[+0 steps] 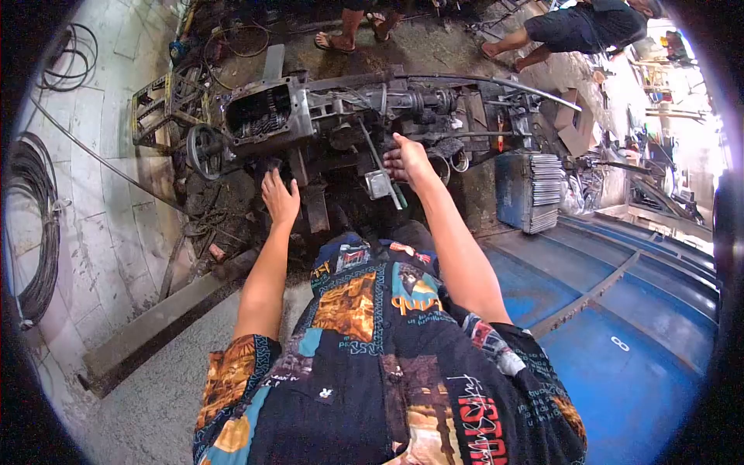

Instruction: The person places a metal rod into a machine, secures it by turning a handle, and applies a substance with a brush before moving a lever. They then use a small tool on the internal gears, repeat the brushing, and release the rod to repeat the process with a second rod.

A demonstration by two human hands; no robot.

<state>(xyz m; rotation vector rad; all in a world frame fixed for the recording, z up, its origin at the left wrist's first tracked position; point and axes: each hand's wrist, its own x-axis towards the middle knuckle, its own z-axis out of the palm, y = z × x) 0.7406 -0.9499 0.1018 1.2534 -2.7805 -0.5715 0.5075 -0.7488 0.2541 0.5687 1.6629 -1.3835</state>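
Observation:
A greasy machine with an open-topped gearbox housing [304, 108] stretches across in front of me, its gears [267, 125] showing inside. My left hand [280, 200] is below the housing, fingers extended, the tips by a dark part I cannot make out. On the left end of the machine is a round pulley wheel [204, 152]. My right hand [411, 164] is held out with thumb and fingers apart, beside a slanting lever [370, 147] and a pale metal plate [379, 184]. Neither hand visibly holds anything.
A blue finned metal box [511, 194] stands on the right, above blue metal panels [612, 333]. Coiled cable [35, 232] lies at far left near a metal beam [147, 333]. Across the machine stand a person's feet [337, 43]; another person [581, 31] is at upper right.

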